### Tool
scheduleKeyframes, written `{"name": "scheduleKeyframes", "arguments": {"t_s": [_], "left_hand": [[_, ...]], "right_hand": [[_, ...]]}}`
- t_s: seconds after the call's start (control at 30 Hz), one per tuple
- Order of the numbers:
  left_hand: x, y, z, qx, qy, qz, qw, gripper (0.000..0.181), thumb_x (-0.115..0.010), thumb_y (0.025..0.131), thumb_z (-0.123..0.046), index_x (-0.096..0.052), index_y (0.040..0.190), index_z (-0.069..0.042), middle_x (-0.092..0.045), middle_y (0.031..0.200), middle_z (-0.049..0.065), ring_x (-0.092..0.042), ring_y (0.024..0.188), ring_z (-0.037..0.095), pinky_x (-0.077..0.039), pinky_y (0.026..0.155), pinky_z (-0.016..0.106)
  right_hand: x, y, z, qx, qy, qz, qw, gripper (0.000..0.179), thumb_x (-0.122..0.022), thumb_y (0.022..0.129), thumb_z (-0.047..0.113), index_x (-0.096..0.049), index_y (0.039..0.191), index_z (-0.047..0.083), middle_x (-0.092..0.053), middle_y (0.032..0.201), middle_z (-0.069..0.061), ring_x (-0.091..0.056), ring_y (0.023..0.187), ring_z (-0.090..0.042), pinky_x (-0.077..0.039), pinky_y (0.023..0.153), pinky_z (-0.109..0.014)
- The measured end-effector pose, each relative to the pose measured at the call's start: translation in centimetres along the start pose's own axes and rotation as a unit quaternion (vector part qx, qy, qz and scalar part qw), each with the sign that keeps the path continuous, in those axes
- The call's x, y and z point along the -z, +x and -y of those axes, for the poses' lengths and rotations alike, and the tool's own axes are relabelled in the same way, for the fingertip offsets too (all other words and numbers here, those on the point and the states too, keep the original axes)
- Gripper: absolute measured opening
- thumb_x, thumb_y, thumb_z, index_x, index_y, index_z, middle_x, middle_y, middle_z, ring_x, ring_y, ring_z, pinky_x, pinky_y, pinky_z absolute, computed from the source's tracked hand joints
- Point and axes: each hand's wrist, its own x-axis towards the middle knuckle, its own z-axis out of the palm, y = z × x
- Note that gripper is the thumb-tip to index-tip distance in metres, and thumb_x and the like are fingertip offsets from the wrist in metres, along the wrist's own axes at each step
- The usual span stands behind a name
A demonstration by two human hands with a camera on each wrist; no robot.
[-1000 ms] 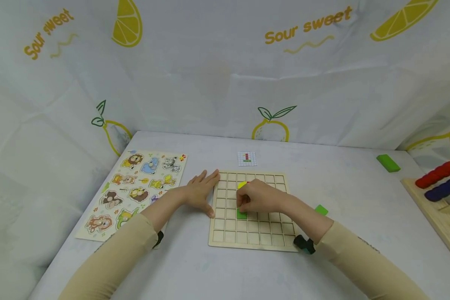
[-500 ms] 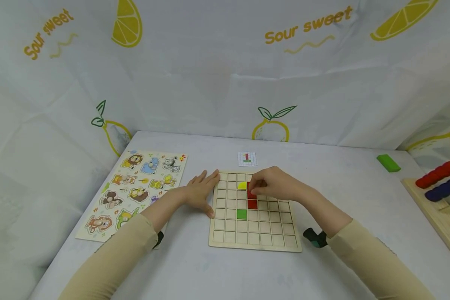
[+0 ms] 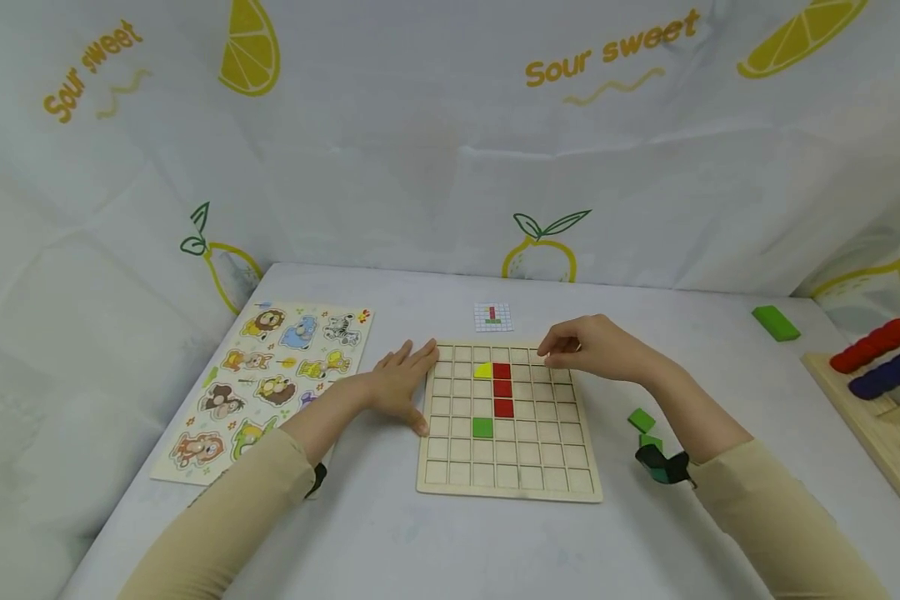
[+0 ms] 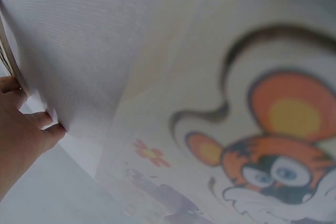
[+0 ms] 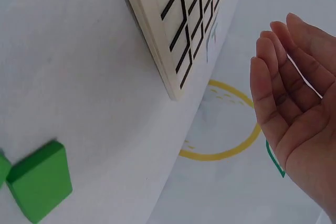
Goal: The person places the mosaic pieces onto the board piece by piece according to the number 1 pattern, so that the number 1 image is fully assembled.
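Note:
A wooden grid board (image 3: 528, 477) lies mid-table. Set in its squares are a column of red tiles (image 3: 502, 389), a yellow curved-edge tile (image 3: 483, 371) to the left of the top red one, and a green square tile (image 3: 482, 427) lower left. My left hand (image 3: 397, 390) rests with fingers spread along the board's left edge, thumb at the rim. Above the board's upper right corner hovers my right hand (image 3: 596, 348), fingers loosely bent; the right wrist view shows nothing in that hand (image 5: 299, 93). Two green tiles (image 3: 641, 419) lie right of the board, near the right wrist.
A small pattern card (image 3: 492, 317) lies behind the board. To the left is an animal puzzle board (image 3: 217, 433), partly under the left arm. A green block (image 3: 776, 325) stands far right, beside a wooden frame with red and blue beads (image 3: 888, 375).
My right hand has left the red tiles and moved right, uncovering the whole red column and the green tiles beside the board. The left hand stays put.

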Motion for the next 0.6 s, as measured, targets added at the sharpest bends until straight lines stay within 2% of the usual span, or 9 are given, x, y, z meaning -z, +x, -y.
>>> {"name": "scheduleKeyframes", "arguments": {"t_s": [0.13, 0.33, 0.6], "left_hand": [[0.0, 0.0, 0.1, -0.003, -0.003, 0.001, 1.0000, 0.124, -0.083, 0.073, -0.046, -0.003, 0.160, -0.010, 0.010, 0.169, 0.003, 0.011, 0.156, 0.039, -0.002, 0.127, 0.059], [-0.1, -0.1, 0.1, -0.006, -0.010, 0.000, 0.9999, 0.123, -0.083, 0.073, -0.045, -0.003, 0.160, -0.010, 0.010, 0.169, 0.003, 0.011, 0.156, 0.038, -0.002, 0.126, 0.059], [0.0, -0.2, 0.0, -0.005, -0.007, 0.000, 1.0000, 0.123, -0.084, 0.073, -0.044, -0.003, 0.160, -0.010, 0.010, 0.169, 0.003, 0.011, 0.156, 0.038, -0.002, 0.127, 0.058]], "right_hand": [[0.8, -0.7, -0.9, -0.013, 0.004, 0.004, 0.9999, 0.021, -0.069, 0.092, 0.023, -0.073, 0.109, 0.011, -0.075, 0.097, 0.000, -0.064, 0.089, -0.013, -0.053, 0.077, -0.029], [1.8, -2.0, -2.6, -0.026, -0.020, 0.011, 0.9994, 0.023, -0.069, 0.092, 0.025, -0.072, 0.111, 0.013, -0.069, 0.092, 0.003, -0.060, 0.088, -0.012, -0.050, 0.076, -0.025], [2.6, -3.5, -5.1, -0.050, -0.009, 0.052, 0.9974, 0.023, -0.072, 0.087, 0.020, -0.071, 0.108, 0.013, -0.069, 0.092, 0.002, -0.061, 0.087, -0.009, -0.050, 0.076, -0.021]]}}
